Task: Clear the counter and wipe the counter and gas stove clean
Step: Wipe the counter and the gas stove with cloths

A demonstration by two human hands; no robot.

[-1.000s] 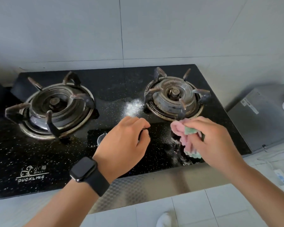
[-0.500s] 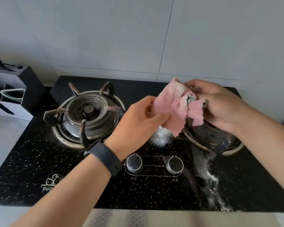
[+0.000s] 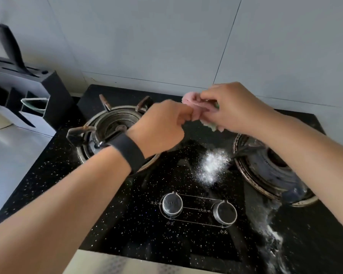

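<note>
Here, just above the centre of the frame, a person holds a pink cloth (image 3: 196, 106) in the air over a black gas stove (image 3: 127, 224), clear of the glass. The left hand (image 3: 162, 127), a dark watch (image 3: 127, 153) on its wrist, has its fingers curled and pinches one edge of the cloth. The right hand (image 3: 232, 107) has its fingers closed round the bunched remainder, with a green patch showing beneath them. Held between both hands like this, the cloth is probably being refolded or turned to a fresh face, a job that needs two grips and no surface under it.

Below the hands, right of centre, a heap of white powder (image 3: 212, 167) lies on the glass between the burners. It is near the frame's right burner (image 3: 265, 171) and apart from the left burner (image 3: 107, 123), which the left wrist partly covers. A wet white smear (image 3: 273, 236) runs down the lower right corner, suggesting that side is part-wiped while the powder is yet to be cleared. Two knobs (image 3: 171, 203) sit in the lower centre, dusted with specks.

At the upper left a knife block (image 3: 53, 95) stands on the pale table (image 3: 14, 161) just beside the stove, so the clearing also looks unfinished. The likely next move is to bring the cloth down onto the powder.
</note>
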